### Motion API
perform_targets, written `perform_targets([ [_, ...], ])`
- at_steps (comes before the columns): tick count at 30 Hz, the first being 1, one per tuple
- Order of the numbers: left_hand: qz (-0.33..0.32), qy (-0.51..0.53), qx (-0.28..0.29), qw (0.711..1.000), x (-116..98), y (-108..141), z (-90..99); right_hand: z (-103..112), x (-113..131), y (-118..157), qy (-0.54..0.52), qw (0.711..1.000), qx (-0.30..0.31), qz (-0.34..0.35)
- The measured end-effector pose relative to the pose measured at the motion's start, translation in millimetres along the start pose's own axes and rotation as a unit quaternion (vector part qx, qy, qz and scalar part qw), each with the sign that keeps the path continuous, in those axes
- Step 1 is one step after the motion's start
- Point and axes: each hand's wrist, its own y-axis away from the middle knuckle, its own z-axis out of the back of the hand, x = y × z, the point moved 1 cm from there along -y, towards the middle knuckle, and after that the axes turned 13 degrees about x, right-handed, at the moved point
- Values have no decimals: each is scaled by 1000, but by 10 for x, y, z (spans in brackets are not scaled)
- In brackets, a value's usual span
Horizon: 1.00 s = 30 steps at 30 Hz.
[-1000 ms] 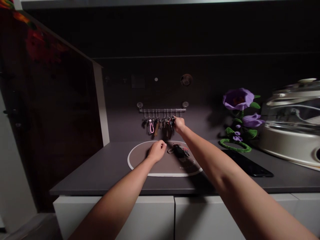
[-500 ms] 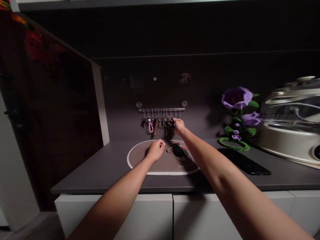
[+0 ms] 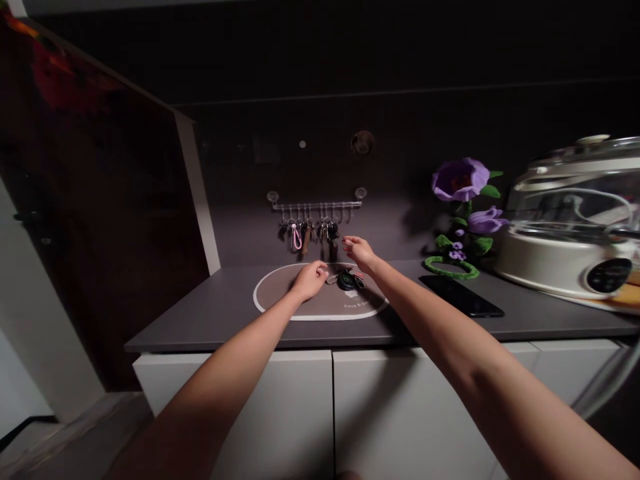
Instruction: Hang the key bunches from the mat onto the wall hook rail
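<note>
Brown mat [image 3: 275,300] on counter [image 3: 200,310]. Over it, left hand [image 3: 309,280], fingers loosely curled, can't tell if gripping. Above, keys [image 3: 327,231] hanging from clear rack [image 3: 317,205]. Near left hand, black key bunch [image 3: 346,280], lying on mat. Right hand [image 3: 359,250] just right of hanging keys, fingers parted, empty; hands apart. Then purple flowers [image 3: 461,180], black phone [image 3: 463,297], white appliance [image 3: 543,267].

Two hands [image 3: 311,279] [image 3: 359,251], one rail [image 3: 317,205], one mat [image 3: 323,305]
</note>
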Motion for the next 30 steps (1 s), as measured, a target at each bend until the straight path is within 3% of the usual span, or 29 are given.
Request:
perform_targets([
  [4, 26, -4, 41, 999, -133, -61, -25, 111, -54, 270, 28, 999, 22, -23],
  [8, 81, -17, 46, 995, -234, -172, -90, 199, -144, 448, 76, 997, 16, -18],
  [19, 115, -74, 31, 990, -405, -192, -265, 348, -346, 437, 246, 969, 5, 35],
  [24, 119, -77, 58, 988, -370, -230, -262, 339, -363, 414, 233, 972, 24, 31],
  [30, 123, 58, 70, 988, -214, -278, -277, 312, -344, 425, 185, 981, 45, 30],
])
